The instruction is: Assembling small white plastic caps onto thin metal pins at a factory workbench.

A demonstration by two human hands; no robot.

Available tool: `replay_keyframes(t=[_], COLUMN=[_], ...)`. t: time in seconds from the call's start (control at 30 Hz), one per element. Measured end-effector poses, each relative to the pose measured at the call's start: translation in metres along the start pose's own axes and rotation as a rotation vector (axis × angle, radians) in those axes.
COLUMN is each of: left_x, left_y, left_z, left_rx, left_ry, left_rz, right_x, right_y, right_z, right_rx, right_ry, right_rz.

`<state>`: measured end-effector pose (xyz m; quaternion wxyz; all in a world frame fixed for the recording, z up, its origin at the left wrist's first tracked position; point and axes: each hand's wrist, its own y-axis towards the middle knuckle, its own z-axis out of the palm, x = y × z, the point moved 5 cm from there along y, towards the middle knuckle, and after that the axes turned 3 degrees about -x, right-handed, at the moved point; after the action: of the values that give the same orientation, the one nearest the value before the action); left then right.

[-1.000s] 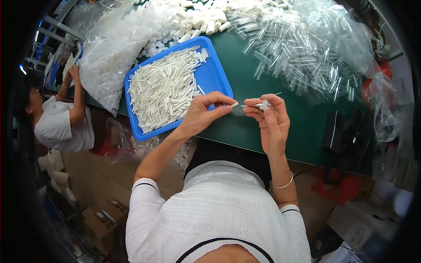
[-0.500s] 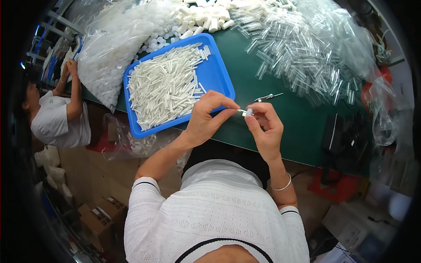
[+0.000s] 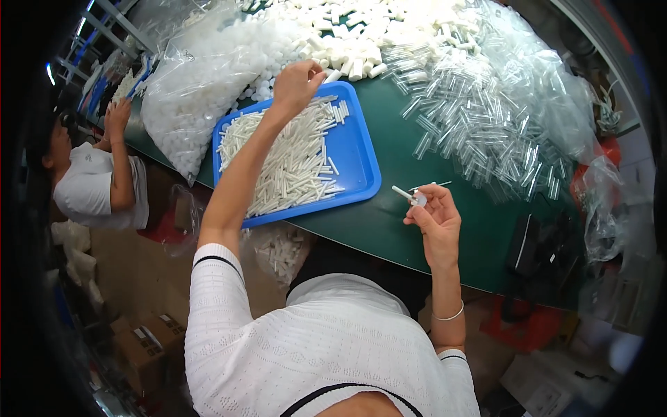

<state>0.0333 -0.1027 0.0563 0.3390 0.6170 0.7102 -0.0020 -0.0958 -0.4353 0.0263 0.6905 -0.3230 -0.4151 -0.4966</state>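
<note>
My left hand is over the far edge of the blue tray, beside a heap of white cylindrical pieces. Its fingers are curled, with the tips close to the nearest pieces; what they hold, if anything, is hidden. Between the thumb and fingers of my right hand is a round, translucent white cap. A thin white rod sticks out of the cap toward the left. Many similar white rods lie heaped in the tray.
A clear bag of white caps slumps left of the tray. Clear tubes are piled on the right of the green table. Behind my right hand lies a slim metal tool. A co-worker works at far left.
My left hand has left the cap and rod and moved forward to the tray's far edge. The right hand keeps the cap and rod, now slightly nearer to me and to the right.
</note>
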Motion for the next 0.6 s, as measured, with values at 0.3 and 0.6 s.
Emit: replay_keyframes(t=[0.3,0.6], left_x=[0.021,-0.020], left_y=[0.034,-0.038], left_z=[0.013,-0.010], left_rx=[0.111,-0.069], left_ry=[0.197,-0.336], left_rz=[-0.057,-0.003], right_x=[-0.005,-0.005], right_y=[-0.013,-0.008], right_z=[-0.011,-0.007], right_rx=[-0.081,-0.052], right_ry=[0.010,0.170], right_rz=[0.052,0.039])
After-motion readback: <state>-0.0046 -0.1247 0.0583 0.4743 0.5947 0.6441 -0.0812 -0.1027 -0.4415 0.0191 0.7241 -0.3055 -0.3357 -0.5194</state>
